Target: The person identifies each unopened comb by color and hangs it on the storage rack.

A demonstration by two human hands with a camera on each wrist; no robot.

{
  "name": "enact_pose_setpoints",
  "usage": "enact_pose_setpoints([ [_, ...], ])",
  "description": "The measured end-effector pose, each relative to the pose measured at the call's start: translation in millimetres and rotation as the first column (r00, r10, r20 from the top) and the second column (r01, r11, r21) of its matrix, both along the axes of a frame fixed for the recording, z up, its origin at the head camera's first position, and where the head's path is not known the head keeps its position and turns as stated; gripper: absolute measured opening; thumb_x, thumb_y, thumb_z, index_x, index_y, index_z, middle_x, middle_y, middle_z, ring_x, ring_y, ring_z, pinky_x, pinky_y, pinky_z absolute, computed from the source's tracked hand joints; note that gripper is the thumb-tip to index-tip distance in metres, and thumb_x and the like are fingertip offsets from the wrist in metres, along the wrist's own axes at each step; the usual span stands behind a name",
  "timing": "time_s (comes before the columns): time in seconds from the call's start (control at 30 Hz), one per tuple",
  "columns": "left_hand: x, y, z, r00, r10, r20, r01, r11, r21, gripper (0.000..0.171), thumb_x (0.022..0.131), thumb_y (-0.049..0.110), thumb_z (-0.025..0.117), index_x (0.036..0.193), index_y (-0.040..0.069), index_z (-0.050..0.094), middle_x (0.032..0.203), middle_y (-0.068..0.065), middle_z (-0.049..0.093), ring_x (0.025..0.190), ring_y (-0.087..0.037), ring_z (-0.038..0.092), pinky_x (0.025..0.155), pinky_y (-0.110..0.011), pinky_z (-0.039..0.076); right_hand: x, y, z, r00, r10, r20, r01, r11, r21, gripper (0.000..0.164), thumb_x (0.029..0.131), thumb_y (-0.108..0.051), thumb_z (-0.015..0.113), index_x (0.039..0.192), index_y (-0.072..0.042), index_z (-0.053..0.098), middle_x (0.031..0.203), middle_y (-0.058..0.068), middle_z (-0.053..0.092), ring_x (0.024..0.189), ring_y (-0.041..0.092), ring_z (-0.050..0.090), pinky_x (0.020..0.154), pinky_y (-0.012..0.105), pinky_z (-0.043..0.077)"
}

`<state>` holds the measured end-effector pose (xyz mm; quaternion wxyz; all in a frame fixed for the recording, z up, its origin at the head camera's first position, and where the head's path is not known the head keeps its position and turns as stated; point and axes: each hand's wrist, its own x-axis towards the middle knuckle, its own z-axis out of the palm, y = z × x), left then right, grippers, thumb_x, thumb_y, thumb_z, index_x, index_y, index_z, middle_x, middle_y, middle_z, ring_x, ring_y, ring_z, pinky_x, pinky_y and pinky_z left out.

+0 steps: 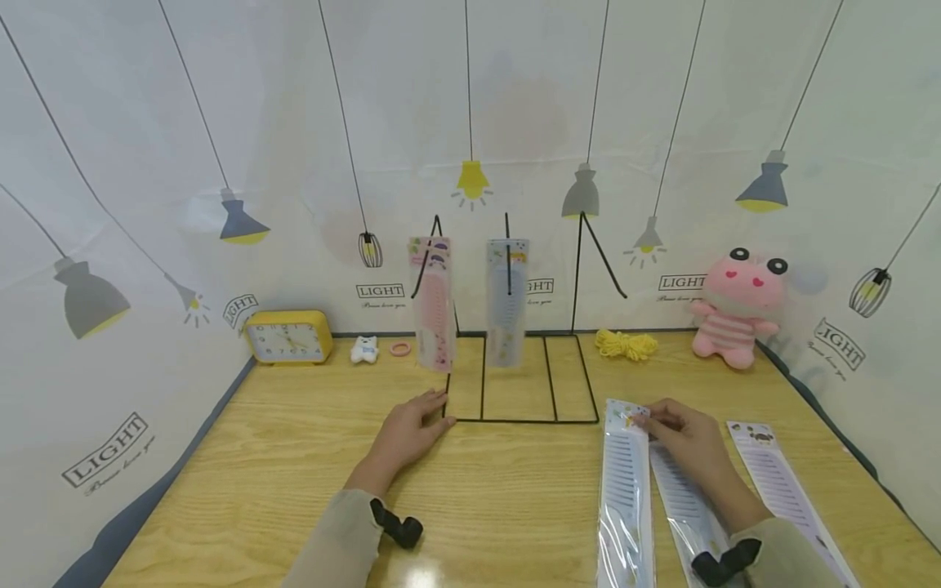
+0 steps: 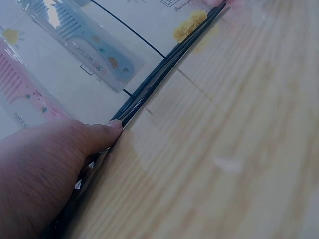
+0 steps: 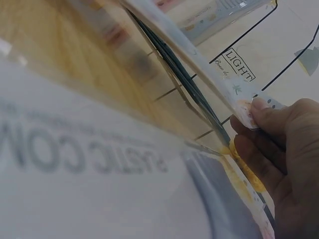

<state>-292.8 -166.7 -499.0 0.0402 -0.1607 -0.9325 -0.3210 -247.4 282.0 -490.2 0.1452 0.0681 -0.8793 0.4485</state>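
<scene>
My right hand (image 1: 687, 445) pinches the top edge of a packaged blue comb (image 1: 625, 490) between thumb and fingers. In the right wrist view, the thumb (image 3: 271, 117) lies on the printed header of that clear package. My left hand (image 1: 408, 433) rests at the front left corner of a black wire rack (image 1: 525, 421), with its thumb (image 2: 102, 137) against the wire in the left wrist view. A packaged pink comb (image 1: 432, 306) hangs on the rack's left hook and a packaged blue comb (image 1: 507, 306) on the middle one. The right hook (image 1: 603, 255) holds no package.
A second packaged blue comb (image 1: 684, 498) lies partly under my right hand, and a packaged purple comb (image 1: 787, 486) lies further right. Along the back stand a yellow clock (image 1: 289, 336), a small white bear (image 1: 364, 349), a pink ring (image 1: 400, 349), yellow cord (image 1: 626, 345) and a pink plush frog (image 1: 738, 314).
</scene>
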Motion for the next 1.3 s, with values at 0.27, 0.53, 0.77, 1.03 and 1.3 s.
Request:
enact_pose_setpoints([
  [0.27,0.0,0,0.4,1.000,-0.001,0.008,0.001,1.000,0.011,0.055,0.097,0.042,0.066,0.145,0.016,0.056,0.150,0.000,0.050,0.143,-0.024,0.041,0.118,-0.049,0.033,-0.2,-1,0.5,1.000,-0.009,-0.004,0.008,0.999,-0.044,0.020,0.091,-0.034,0.076,0.094,-0.015,0.079,0.089,-0.001,0.077,0.077,0.006,0.069,0.061,0.023,0.057],
  [0.53,-0.7,-1,2.6,1.000,0.000,-0.002,0.000,1.000,0.015,0.055,0.097,0.042,0.066,0.145,0.016,0.056,0.150,0.000,0.050,0.143,-0.024,0.041,0.118,-0.049,0.033,-1.0,-2,3.6,0.998,-0.054,0.025,0.056,0.993,-0.106,0.025,0.093,-0.036,0.074,0.096,-0.010,0.075,0.091,0.000,0.077,0.078,0.007,0.069,0.063,0.020,0.056],
  [0.77,-1.6,-1,0.2,1.000,-0.009,-0.001,0.010,1.000,0.018,0.056,0.097,0.043,0.066,0.146,0.015,0.056,0.150,0.000,0.050,0.143,-0.024,0.041,0.118,-0.049,0.032,4.1,-12,32.3,0.999,-0.010,0.044,0.017,0.987,-0.157,0.033,0.095,-0.040,0.070,0.105,-0.008,0.073,0.096,0.003,0.077,0.082,0.009,0.072,0.070,0.027,0.060],
  [1.03,-0.1,0,0.3,1.000,-0.004,-0.004,0.004,1.000,0.014,0.057,0.098,0.044,0.065,0.146,0.016,0.055,0.151,0.002,0.050,0.143,-0.023,0.040,0.118,-0.049,0.032,14.4,-46,98.7,0.995,0.074,-0.070,-0.085,0.982,-0.171,0.026,0.097,-0.030,0.070,0.103,-0.005,0.071,0.093,-0.005,0.076,0.085,0.006,0.069,0.073,0.020,0.057],
  [1.3,1.7,1,1.5,1.000,-0.001,0.002,0.001,1.000,0.017,0.056,0.097,0.042,0.066,0.145,0.015,0.057,0.150,0.000,0.050,0.143,-0.025,0.041,0.118,-0.050,0.032,0.4,-96,142.0,0.932,0.254,-0.260,-0.325,0.901,-0.287,0.012,0.094,-0.009,0.072,0.102,0.000,0.073,0.095,0.001,0.077,0.084,0.012,0.071,0.073,0.026,0.060],
])
